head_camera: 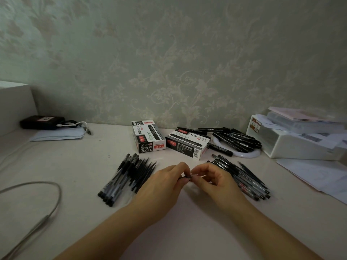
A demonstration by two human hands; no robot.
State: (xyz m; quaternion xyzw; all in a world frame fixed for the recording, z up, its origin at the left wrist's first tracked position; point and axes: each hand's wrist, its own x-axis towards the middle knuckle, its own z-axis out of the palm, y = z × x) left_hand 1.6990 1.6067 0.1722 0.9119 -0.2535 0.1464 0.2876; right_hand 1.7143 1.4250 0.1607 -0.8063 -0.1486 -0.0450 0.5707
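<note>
1. Pinching 1 thin black pen (185, 177) from both ends, the left hand (167, 182) and right hand (211, 178) meet fingertip to fingertip, fingers curled round it.
2. It sits just above the desk (84, 166), near the middle, between the left pile (127, 177) and the right pile (242, 179) of pens.
3. This looks like fitting or pulling a cap; I cannot tell which.
4. Next likely calls for a straight push or pull along the pen, then laying it on 1 pile.

You see a dim, greenish scene under soft, even light; only faint shadows lie beneath the left hand (167, 182) and right hand (212, 179). The pen (185, 177) pinched between them is blurred. Left of the hands, the cable (59, 196) smears; wide-angle distortion bends the frame edges.
</note>
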